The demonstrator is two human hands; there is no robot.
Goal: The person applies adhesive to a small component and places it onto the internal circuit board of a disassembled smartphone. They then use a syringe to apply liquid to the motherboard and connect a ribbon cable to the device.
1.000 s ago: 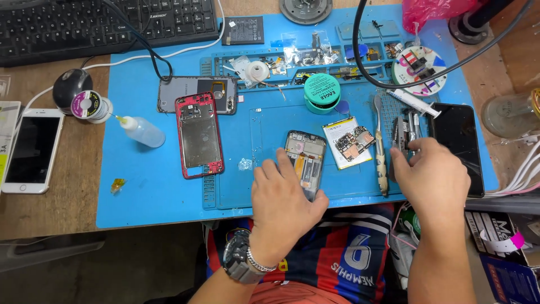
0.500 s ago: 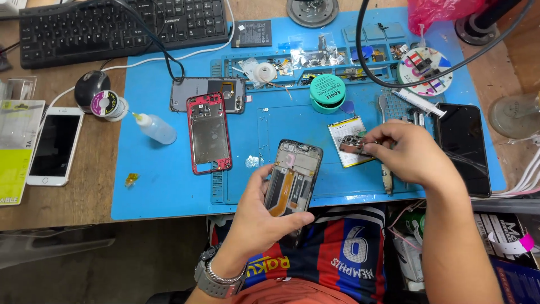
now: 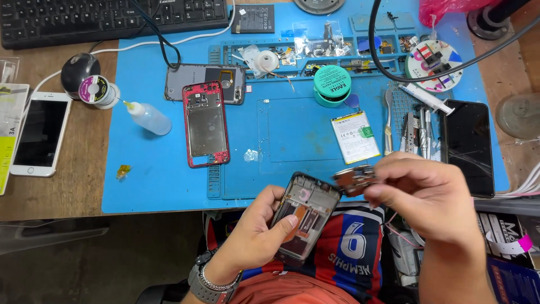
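Left hand [image 3: 256,236] grips opened phone [image 3: 304,217] (off the mat's [image 3: 169,191] edge); right hand [image 3: 430,194] grip pinches circuit board [image 3: 354,180].

Both hands bare, no gloves. Left hand [image 3: 256,233] has a chunky metal-bracelet wristwatch [image 3: 205,280] right below it at the wrist; right hand [image 3: 430,194] has nothing on. Red-and-blue striped jersey [image 3: 349,253] underneath, white lettering.
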